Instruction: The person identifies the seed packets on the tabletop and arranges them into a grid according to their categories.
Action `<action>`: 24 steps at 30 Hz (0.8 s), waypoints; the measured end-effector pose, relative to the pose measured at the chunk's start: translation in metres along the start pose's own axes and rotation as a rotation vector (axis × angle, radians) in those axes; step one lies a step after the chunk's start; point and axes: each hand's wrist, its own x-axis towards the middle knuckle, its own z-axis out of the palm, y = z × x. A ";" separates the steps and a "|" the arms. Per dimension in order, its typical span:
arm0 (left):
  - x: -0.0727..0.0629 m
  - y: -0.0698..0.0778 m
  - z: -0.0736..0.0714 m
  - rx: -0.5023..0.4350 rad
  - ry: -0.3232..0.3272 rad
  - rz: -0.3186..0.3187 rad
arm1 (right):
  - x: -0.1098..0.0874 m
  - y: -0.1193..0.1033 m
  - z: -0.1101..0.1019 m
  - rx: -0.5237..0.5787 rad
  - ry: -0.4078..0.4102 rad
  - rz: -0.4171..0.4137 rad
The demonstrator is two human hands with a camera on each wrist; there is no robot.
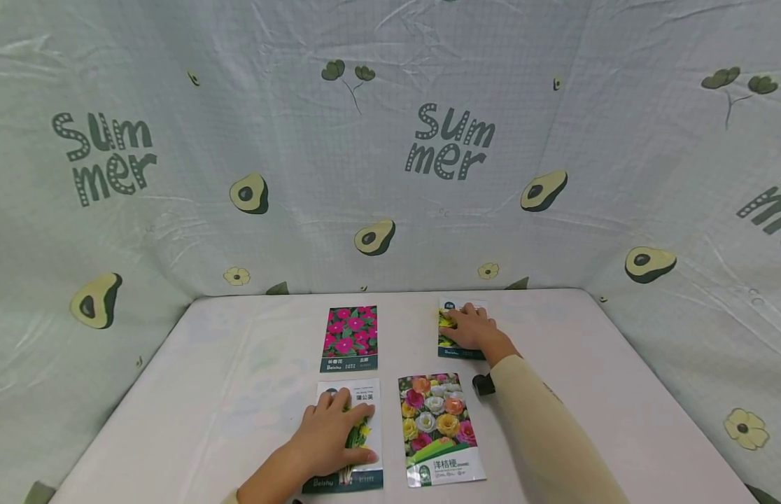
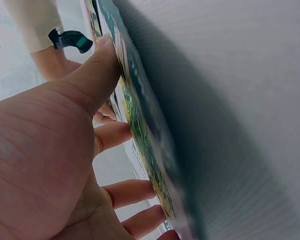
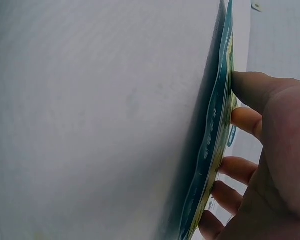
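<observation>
A white and dark-green seed packet (image 1: 365,392) with yellow flowers lies at the near left of the group. On its face rest the spread fingertips and thumb of my left hand (image 1: 327,432); the left wrist view shows them touching the printed side (image 2: 140,125). Farther back on the right, my right hand (image 1: 472,329) covers much of another green-bottomed packet (image 1: 461,352) with yellow blooms. Its thumb and fingertips press on that packet's face (image 3: 217,120), spread apart, in the right wrist view. Neither hand has fingers curled round an edge.
A packet of pink flowers (image 1: 350,336) lies at the back left, and one with multicoloured blooms (image 1: 436,427) lies near the middle front. The pale table (image 1: 252,371) meets a printed avocado curtain (image 1: 302,259) behind. A black strap device (image 1: 483,384) sits at the right wrist.
</observation>
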 end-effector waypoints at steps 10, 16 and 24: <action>0.000 0.001 0.001 0.007 0.008 -0.005 | 0.000 -0.004 0.001 0.000 0.012 -0.017; 0.000 0.001 0.001 0.006 0.010 -0.006 | 0.001 -0.008 0.002 -0.009 0.015 -0.019; -0.001 0.001 0.000 0.002 0.013 -0.001 | 0.001 -0.012 0.002 -0.020 0.002 -0.022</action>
